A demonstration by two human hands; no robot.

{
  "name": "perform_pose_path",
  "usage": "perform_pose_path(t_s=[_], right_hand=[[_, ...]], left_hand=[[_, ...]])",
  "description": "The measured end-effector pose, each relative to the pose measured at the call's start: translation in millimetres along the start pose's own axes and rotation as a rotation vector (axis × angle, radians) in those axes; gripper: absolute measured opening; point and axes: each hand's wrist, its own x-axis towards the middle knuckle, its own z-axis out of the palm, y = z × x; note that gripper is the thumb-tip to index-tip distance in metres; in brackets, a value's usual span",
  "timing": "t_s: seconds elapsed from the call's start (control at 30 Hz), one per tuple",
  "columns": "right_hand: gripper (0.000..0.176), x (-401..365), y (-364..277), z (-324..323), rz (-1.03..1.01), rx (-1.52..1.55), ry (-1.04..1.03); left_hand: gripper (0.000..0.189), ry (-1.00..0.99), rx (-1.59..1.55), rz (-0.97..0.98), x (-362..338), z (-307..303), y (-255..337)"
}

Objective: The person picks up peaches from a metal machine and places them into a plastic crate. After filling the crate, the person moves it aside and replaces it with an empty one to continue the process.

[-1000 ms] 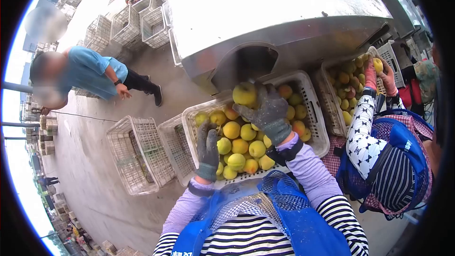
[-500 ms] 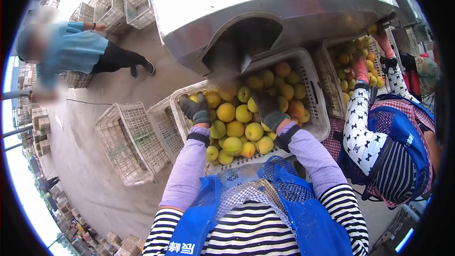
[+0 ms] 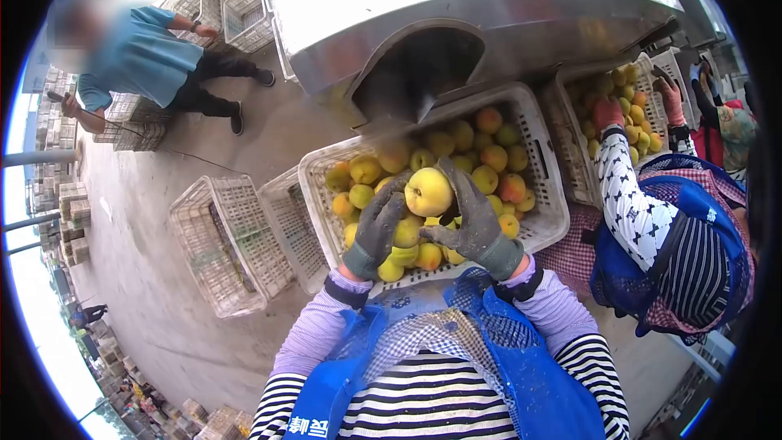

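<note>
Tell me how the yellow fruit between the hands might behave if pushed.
The yellow fruit looks nearly round, so a push would probably make it roll. Its surface shows no obvious dents, suggesting it is fairly firm. Unwrapped, it might bruise against the rigid-looking crate beneath.

One head-worn camera looks forward and steeply down past the wearer's striped shirt (image 3: 423, 403) at the bottom edge. The peach crate (image 3: 552, 195) lies near, about mid-view, with the metal machine (image 3: 538, 33) just beyond. A wide fisheye circle, black at the corners, takes in the floor (image 3: 138, 220) stretching away on the left.
</note>
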Motion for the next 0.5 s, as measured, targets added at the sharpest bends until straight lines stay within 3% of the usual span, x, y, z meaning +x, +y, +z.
perform_pose_path(t_s=[0.07,0.17,0.27,0.37,0.47,0.5], right_hand=[[0.097,7,-3,1,-0.043,-0.158,0.107],[0.089,19,-8,-4,-0.104,-0.420,0.200],[0.082,36,-20,-15,-0.115,-0.525,0.197],[0.076,50,-21,-15,-0.140,-0.449,0.250],[0.073,68,-26,-10,-0.128,-0.542,0.329],[0.072,79,-28,-8,-0.128,-0.595,0.346]], left_hand=[[0.034,-0.014,0.118,0.036,8,1,9],[0.029,-0.075,0.719,0.513,24,-8,10],[0.027,-0.046,0.659,0.466,32,-8,16],[0.029,0.019,0.201,0.045,40,-7,35],[0.038,0.205,0.810,0.658,37,-25,13],[0.043,0.188,0.532,0.414,29,-28,15]])
